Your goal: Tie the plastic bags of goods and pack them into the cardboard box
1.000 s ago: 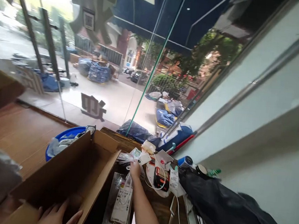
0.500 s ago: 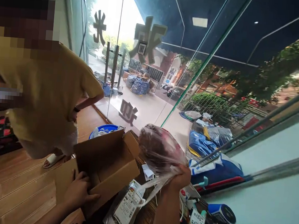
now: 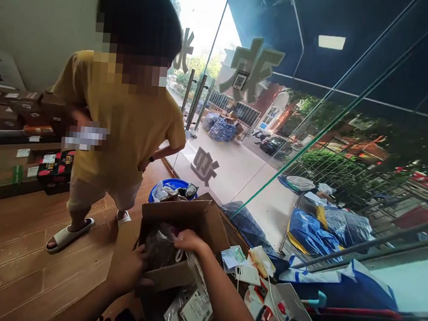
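Observation:
An open cardboard box (image 3: 172, 279) stands in front of me, its flaps raised. Inside its left part sits a clear plastic bag (image 3: 160, 245) with dark brown contents; I cannot make out what they are. My right hand (image 3: 191, 242) reaches over the box with its fingers closed on the gathered top of the bag. At the box's near left corner, my left hand (image 3: 131, 270) grips the cardboard edge, close beside the bag. A clear packet with a white printed label (image 3: 197, 310) lies against the box's near right side, partly under my right forearm.
A person in a yellow shirt (image 3: 128, 124) stands beyond the box at left. Behind it is a blue basin (image 3: 171, 184) of wrapped items. Papers and a white cable (image 3: 239, 281) clutter the right side, near the glass wall (image 3: 255, 198). Stacked parcels (image 3: 18, 152) line the far left.
My right hand has brought the plastic bag leftward and down into the box. My left hand stays at the box edge. The view has turned left, showing more of the person and the parcels.

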The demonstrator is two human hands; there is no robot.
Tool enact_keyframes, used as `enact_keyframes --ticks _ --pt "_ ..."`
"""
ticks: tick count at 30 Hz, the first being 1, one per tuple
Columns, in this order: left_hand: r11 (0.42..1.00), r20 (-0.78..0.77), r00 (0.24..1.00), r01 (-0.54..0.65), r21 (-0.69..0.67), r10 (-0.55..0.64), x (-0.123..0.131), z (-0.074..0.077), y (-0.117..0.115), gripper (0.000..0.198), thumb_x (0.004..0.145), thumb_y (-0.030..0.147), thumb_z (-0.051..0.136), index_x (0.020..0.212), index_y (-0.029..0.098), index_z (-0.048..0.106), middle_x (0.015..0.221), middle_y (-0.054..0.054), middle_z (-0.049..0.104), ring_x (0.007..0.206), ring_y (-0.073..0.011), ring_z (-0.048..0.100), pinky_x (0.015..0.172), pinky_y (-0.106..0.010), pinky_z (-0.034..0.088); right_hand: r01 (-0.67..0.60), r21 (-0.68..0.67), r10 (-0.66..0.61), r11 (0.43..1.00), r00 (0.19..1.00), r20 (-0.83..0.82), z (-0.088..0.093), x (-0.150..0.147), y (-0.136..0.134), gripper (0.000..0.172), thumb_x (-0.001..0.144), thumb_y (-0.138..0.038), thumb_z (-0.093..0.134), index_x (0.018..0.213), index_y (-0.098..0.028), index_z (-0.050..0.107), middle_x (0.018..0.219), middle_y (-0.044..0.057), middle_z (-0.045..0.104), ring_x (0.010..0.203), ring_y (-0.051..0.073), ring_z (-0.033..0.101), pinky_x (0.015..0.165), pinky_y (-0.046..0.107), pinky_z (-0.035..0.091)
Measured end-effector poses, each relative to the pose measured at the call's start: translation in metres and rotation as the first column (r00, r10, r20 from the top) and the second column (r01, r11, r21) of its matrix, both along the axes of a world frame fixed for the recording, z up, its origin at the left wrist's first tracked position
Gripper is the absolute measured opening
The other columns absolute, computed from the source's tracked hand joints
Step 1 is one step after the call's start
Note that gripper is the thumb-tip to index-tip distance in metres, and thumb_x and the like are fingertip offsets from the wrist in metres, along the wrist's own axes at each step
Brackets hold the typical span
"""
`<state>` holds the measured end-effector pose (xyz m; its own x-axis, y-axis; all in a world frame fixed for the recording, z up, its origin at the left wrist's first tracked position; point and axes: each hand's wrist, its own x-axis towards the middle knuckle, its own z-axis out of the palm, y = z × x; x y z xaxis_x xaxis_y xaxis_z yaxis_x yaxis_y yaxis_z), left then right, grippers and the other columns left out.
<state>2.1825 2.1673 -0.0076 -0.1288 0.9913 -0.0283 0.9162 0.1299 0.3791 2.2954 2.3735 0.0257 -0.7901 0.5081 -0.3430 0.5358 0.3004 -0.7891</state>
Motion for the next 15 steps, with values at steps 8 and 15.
enact_keyframes --ticks 8,15 --pt "0.993 -0.012 1.0 -0.003 0.117 0.005 0.004 -0.018 0.006 0.046 0.055 0.065 0.075 0.066 0.02 0.073 0.069 -0.006 0.065 0.086 -0.0274 0.055 0.108 -0.063 0.023 -0.124 0.256 0.039 0.959 0.948 0.315 -0.023 0.024 0.01 0.031 0.032 -0.016 0.078 0.056 -0.022 0.059 0.07 0.004 0.064 0.08 0.028 0.059 0.072 0.037 0.042" --pt "0.993 -0.022 1.0 0.01 0.116 -0.007 0.0 -0.027 0.012 0.046 0.048 0.066 0.078 0.061 0.022 0.071 0.067 -0.005 0.065 0.082 -0.0272 0.055 0.106 -0.059 0.024 -0.035 0.302 -0.046 0.953 0.965 0.257 -0.021 0.019 0.032 0.022 0.052 -0.009 0.067 0.07 -0.02 0.059 0.063 -0.003 0.057 0.068 0.016 0.054 0.064 0.026 0.04"
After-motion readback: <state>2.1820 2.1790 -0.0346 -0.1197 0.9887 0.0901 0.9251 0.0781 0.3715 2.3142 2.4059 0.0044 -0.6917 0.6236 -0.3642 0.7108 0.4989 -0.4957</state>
